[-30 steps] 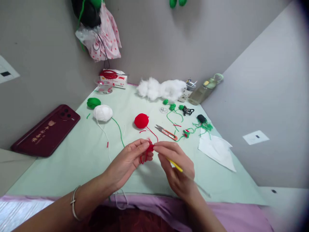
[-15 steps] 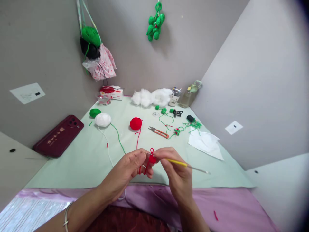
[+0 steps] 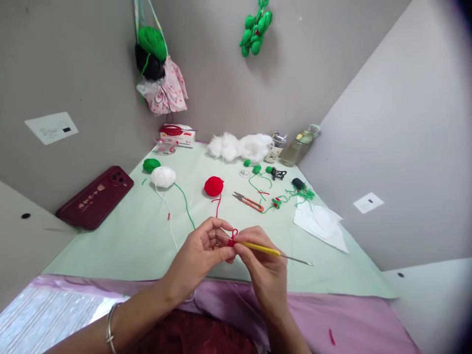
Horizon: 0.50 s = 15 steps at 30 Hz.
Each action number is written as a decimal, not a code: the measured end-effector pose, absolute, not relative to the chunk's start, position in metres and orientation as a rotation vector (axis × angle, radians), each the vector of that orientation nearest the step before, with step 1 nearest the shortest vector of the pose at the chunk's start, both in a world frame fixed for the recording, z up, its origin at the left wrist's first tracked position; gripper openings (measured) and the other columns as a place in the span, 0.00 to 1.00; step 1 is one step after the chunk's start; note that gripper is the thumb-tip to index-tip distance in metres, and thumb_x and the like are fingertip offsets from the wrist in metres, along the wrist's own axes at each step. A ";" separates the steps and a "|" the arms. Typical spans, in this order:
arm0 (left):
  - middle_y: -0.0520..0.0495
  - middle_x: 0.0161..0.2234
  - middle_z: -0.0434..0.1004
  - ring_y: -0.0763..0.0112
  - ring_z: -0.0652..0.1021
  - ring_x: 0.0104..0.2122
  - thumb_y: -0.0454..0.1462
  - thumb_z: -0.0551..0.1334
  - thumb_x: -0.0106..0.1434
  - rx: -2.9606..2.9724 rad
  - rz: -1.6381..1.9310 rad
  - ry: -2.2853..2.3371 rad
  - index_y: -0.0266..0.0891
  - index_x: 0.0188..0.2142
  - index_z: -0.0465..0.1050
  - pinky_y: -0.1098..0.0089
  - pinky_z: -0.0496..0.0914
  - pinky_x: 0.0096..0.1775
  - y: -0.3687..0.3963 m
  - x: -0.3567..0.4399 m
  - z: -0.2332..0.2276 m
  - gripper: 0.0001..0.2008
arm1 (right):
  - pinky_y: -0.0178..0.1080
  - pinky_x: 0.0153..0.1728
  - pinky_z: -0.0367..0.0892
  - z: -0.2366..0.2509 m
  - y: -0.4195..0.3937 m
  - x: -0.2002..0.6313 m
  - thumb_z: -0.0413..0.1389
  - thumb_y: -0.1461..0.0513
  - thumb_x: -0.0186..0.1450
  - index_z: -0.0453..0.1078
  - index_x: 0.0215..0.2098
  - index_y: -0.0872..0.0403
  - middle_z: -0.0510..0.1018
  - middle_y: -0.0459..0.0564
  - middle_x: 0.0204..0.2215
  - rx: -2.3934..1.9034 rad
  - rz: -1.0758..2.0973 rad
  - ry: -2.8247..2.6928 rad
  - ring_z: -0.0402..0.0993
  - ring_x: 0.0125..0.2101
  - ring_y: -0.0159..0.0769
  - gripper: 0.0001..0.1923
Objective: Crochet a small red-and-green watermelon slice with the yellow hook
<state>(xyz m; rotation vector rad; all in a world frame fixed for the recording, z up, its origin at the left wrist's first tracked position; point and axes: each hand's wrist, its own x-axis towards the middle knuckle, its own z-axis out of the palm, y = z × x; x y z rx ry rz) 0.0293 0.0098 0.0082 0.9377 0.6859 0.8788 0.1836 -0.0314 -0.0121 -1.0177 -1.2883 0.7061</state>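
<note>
A small red yarn piece (image 3: 231, 240) is pinched in the left hand (image 3: 201, 253). A yellow hook (image 3: 260, 248), gripped by the right hand (image 3: 260, 273), is laid pointing at nine o'clock into it.

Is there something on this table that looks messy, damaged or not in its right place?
Nothing looks damaged or spilled. The only untidy things are loose green yarn scraps tangled near the far right of the table, and a small red yarn piece lying on the purple cloth in front. The red yarn ball and scissors lie in order.
</note>
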 end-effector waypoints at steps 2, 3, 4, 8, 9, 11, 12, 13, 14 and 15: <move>0.51 0.35 0.81 0.68 0.80 0.36 0.34 0.80 0.51 0.981 0.851 0.706 0.41 0.41 0.78 0.68 0.73 0.42 0.017 0.024 0.011 0.20 | 0.39 0.33 0.75 -0.010 -0.030 0.186 0.68 0.61 0.67 0.83 0.36 0.49 0.81 0.48 0.30 -1.039 0.756 -1.202 0.78 0.31 0.36 0.01; 0.49 0.38 0.81 0.67 0.80 0.40 0.33 0.80 0.50 0.995 0.835 0.717 0.41 0.41 0.79 0.68 0.73 0.44 0.023 0.018 0.014 0.20 | 0.38 0.31 0.75 -0.008 -0.028 0.188 0.69 0.61 0.65 0.82 0.34 0.49 0.80 0.47 0.29 -1.027 0.798 -1.140 0.77 0.29 0.35 0.02; 0.47 0.42 0.82 0.66 0.80 0.43 0.34 0.80 0.51 1.004 0.834 0.719 0.41 0.41 0.81 0.69 0.74 0.44 0.030 0.012 0.017 0.18 | 0.36 0.29 0.74 -0.005 -0.027 0.192 0.70 0.60 0.64 0.81 0.33 0.50 0.79 0.46 0.28 -0.995 0.856 -1.079 0.75 0.27 0.33 0.04; 0.45 0.38 0.81 0.73 0.76 0.32 0.44 0.77 0.56 0.979 0.959 0.732 0.38 0.38 0.84 0.77 0.68 0.29 0.063 -0.028 0.040 0.15 | 0.29 0.14 0.60 0.004 -0.028 0.210 0.72 0.54 0.60 0.72 0.28 0.49 0.68 0.40 0.21 -0.765 1.111 -0.962 0.59 0.17 0.26 0.15; 0.48 0.33 0.79 0.80 0.70 0.25 0.45 0.76 0.57 1.003 0.978 0.757 0.36 0.36 0.84 0.79 0.59 0.23 0.069 -0.039 0.047 0.14 | 0.28 0.11 0.55 0.006 -0.030 0.215 0.72 0.53 0.60 0.70 0.27 0.48 0.64 0.38 0.20 -0.710 1.158 -0.974 0.54 0.15 0.25 0.17; 0.55 0.31 0.78 0.91 0.61 0.21 0.40 0.66 0.68 1.071 1.046 0.801 0.34 0.34 0.82 0.81 0.51 0.26 0.080 -0.060 0.061 0.12 | 0.26 0.07 0.45 0.007 -0.036 0.224 0.71 0.52 0.62 0.66 0.26 0.47 0.57 0.37 0.19 -0.601 1.209 -0.995 0.44 0.14 0.25 0.19; 0.58 0.32 0.77 0.93 0.62 0.23 0.37 0.58 0.73 1.128 1.053 0.856 0.33 0.36 0.82 0.80 0.48 0.29 0.085 -0.070 0.066 0.15 | 0.25 0.06 0.42 0.008 -0.039 0.227 0.71 0.52 0.63 0.65 0.26 0.46 0.54 0.36 0.19 -0.555 1.218 -0.993 0.41 0.15 0.26 0.20; 0.60 0.29 0.74 0.94 0.63 0.24 0.35 0.53 0.75 1.200 1.068 0.926 0.33 0.37 0.81 0.79 0.48 0.31 0.091 -0.078 0.069 0.18 | 0.25 0.05 0.39 0.008 -0.041 0.230 0.71 0.53 0.63 0.64 0.25 0.46 0.51 0.36 0.19 -0.509 1.215 -0.979 0.38 0.15 0.26 0.20; 0.61 0.26 0.71 0.93 0.64 0.25 0.34 0.55 0.74 1.262 1.153 0.982 0.35 0.37 0.82 0.78 0.49 0.32 0.098 -0.086 0.070 0.15 | 0.25 0.05 0.38 0.008 -0.043 0.233 0.71 0.54 0.63 0.65 0.25 0.46 0.49 0.36 0.19 -0.463 1.208 -0.953 0.36 0.15 0.26 0.20; 0.61 0.26 0.72 0.88 0.68 0.28 0.34 0.62 0.72 1.315 1.204 1.023 0.38 0.37 0.82 0.76 0.53 0.33 0.106 -0.093 0.068 0.09 | 0.25 0.05 0.36 0.008 -0.045 0.235 0.72 0.54 0.62 0.66 0.25 0.46 0.48 0.35 0.19 -0.421 1.203 -0.921 0.35 0.15 0.26 0.19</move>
